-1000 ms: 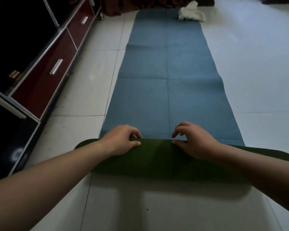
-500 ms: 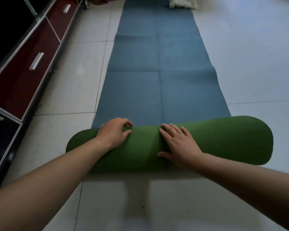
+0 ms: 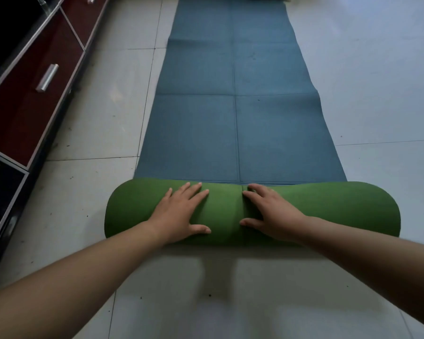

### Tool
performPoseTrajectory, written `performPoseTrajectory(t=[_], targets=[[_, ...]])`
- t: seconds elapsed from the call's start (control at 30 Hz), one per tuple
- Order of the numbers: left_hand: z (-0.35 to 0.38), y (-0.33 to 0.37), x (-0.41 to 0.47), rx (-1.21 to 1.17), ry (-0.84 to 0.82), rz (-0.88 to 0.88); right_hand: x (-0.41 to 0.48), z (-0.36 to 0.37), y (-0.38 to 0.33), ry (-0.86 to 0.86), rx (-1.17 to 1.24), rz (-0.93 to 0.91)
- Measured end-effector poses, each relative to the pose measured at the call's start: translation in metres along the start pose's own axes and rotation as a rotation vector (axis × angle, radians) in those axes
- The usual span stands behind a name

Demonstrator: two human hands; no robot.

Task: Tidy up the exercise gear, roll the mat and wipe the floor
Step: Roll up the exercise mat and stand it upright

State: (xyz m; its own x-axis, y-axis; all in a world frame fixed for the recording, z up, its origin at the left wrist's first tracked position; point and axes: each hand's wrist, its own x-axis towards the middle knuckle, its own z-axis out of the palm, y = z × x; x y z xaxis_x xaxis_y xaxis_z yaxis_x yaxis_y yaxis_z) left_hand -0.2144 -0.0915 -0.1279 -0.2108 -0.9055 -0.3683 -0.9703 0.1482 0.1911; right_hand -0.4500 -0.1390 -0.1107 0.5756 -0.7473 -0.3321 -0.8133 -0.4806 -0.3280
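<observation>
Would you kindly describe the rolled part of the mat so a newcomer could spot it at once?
A mat lies on the tiled floor beside a red cabinet. At its near end sits the roll, under the left hand and right hand. It alone is green; the flat stretch is blue.

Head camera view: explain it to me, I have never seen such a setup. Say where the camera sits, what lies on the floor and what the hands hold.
No machine here: a person wears one wide-angle camera on the head, looking forward and down. The left hand and right hand lie flat, side by side, on the green roll of an exercise mat. Neither grips it; they press on it. The unrolled blue part stretches ahead on the tiled floor. A drawer cabinet stands at the left.
</observation>
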Motion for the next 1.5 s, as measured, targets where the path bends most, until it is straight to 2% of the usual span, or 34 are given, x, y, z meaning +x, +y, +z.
performPoseTrajectory(t=[0.13, 0.3, 0.43, 0.57, 0.73, 1.0, 1.13, 1.23, 1.33, 1.5], targets=[[0.004, 0.0, 0.004, -0.041, 0.005, 0.047, -0.009, 0.006, 0.006, -0.006, 0.007, -0.009], [0.01, 0.001, 0.009, -0.025, 0.036, 0.078, -0.014, 0.012, 0.008, 0.022, -0.126, 0.005], [0.012, -0.003, 0.006, -0.028, 0.039, 0.061, -0.019, 0.021, 0.003, -0.085, -0.208, 0.041], [0.001, 0.0, 0.005, 0.056, -0.009, 0.092, -0.017, 0.021, 0.009, -0.133, -0.176, -0.005], [-0.008, 0.006, 0.01, 0.08, -0.082, 0.147, -0.014, 0.018, 0.018, -0.068, -0.098, -0.089], [0.017, 0.002, 0.0, -0.024, 0.066, 0.105, -0.027, 0.026, 0.028, 0.04, -0.11, -0.093], [0.019, 0.006, 0.003, 0.03, 0.073, 0.132, -0.034, 0.038, 0.025, 0.011, -0.189, -0.023], [0.015, 0.001, 0.005, 0.039, 0.014, 0.149, -0.027, 0.034, 0.022, -0.026, -0.181, -0.009], [0.018, -0.005, 0.003, -0.052, 0.011, 0.171, -0.022, 0.03, 0.023, -0.026, -0.159, -0.035], [0.027, -0.008, -0.005, -0.176, 0.126, 0.208, -0.026, 0.033, 0.024, 0.069, -0.14, -0.085]])
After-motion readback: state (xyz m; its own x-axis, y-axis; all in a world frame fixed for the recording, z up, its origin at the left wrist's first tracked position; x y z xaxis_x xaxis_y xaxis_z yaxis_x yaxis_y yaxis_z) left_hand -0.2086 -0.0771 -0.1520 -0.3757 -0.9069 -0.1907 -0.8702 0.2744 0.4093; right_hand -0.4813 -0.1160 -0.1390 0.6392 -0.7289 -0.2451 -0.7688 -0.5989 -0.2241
